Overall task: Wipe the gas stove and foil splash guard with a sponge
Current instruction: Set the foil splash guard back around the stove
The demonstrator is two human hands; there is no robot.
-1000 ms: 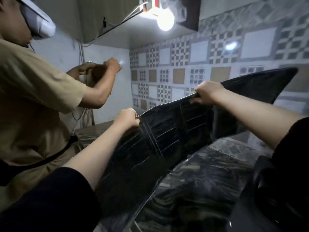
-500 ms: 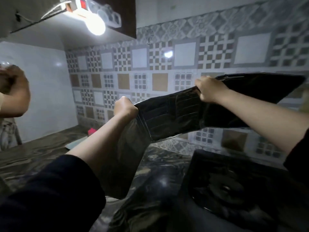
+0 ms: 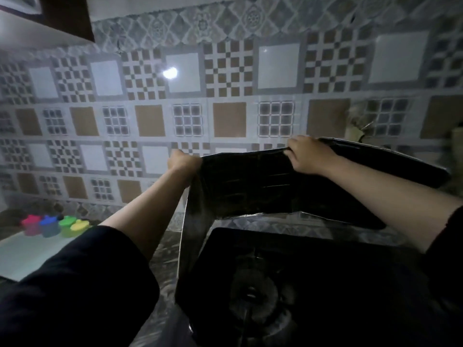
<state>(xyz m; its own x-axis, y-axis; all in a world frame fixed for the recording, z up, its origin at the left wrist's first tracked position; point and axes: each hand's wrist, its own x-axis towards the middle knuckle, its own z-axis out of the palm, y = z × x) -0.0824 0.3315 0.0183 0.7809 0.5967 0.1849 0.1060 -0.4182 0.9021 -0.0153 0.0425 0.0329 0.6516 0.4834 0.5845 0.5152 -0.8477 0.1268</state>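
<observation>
A dark, folded foil splash guard (image 3: pixel 250 186) hangs over the back and left side of the black gas stove (image 3: pixel 288 284), whose burner shows at lower centre. My left hand (image 3: pixel 184 162) grips the guard's top edge at a fold on its left. Further right, my right hand (image 3: pixel 307 155) grips the same top edge. The guard's right panel stretches away to the right; its left panel drops down beside the stove. No sponge is visible.
A patterned tiled wall (image 3: pixel 225 96) stands just behind the guard. Several coloured plastic containers (image 3: pixel 55 225) sit on a pale board (image 3: pixel 30 254) at the left on the dark marbled counter (image 3: pixel 165 259). A cabinet corner (image 3: pixel 62 18) hangs at upper left.
The guard has moved right and down to sit around the stove, still held by both hands. My view has swung right; the other person and the lamp have left the frame.
</observation>
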